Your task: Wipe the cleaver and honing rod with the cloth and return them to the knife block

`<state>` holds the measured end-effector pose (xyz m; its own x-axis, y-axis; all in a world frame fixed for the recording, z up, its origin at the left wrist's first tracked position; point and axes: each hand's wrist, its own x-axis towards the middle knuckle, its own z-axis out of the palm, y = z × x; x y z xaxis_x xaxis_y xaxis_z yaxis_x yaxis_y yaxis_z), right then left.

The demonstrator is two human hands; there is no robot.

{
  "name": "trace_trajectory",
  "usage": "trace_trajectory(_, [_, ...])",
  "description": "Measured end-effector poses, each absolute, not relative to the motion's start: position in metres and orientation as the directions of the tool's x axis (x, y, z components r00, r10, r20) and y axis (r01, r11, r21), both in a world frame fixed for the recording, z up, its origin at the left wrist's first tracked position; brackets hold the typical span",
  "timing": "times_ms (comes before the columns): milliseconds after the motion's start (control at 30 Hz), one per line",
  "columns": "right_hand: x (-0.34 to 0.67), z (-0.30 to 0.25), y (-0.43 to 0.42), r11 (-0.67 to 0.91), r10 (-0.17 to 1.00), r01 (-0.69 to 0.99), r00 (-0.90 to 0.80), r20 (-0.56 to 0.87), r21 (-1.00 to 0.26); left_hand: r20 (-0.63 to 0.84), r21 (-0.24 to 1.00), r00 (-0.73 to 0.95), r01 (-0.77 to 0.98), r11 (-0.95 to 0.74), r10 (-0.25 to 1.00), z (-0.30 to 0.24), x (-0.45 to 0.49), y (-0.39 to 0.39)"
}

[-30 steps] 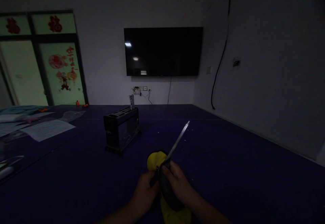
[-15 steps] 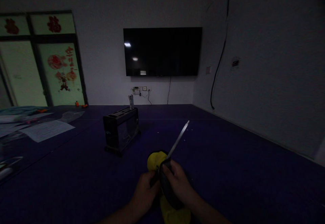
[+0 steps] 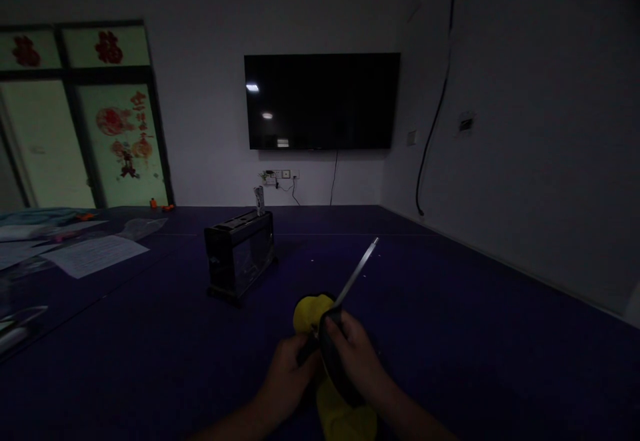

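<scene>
Nearest, the left hand point(image 3: 287, 373) and right hand point(image 3: 359, 360) both grip black parts of a yellow-and-black object point(image 3: 334, 364) over the purple table point(image 3: 450, 334), a slim metal rod point(image 3: 357, 272) jutting forward, with a black boxy appliance point(image 3: 241, 258) beyond and a wall-mounted television point(image 3: 323, 102) farthest.

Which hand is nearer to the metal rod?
Right. The right hand grips the dark piece from which the metal rod extends, just below the rod's lower end; the left hand is farther off, lower and to the left.
</scene>
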<state>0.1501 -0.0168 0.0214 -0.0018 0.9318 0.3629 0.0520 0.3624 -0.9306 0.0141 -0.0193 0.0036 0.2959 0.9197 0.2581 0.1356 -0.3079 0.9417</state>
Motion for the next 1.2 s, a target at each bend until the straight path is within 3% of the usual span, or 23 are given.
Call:
trace_trajectory(667, [0.151,0.032,-0.017,0.344,0.939,-0.062,0.041,0.342,-0.937,0.253,0.904,0.25,0.284,-0.321,0.935,0.002,0.013,-0.018])
trace_trajectory(1200, [0.165,0.037,-0.006,0.294,0.954,-0.195,0.121,0.275,-0.936,0.244,0.918,0.291,0.239,-0.318,0.925,0.0,0.012,-0.018])
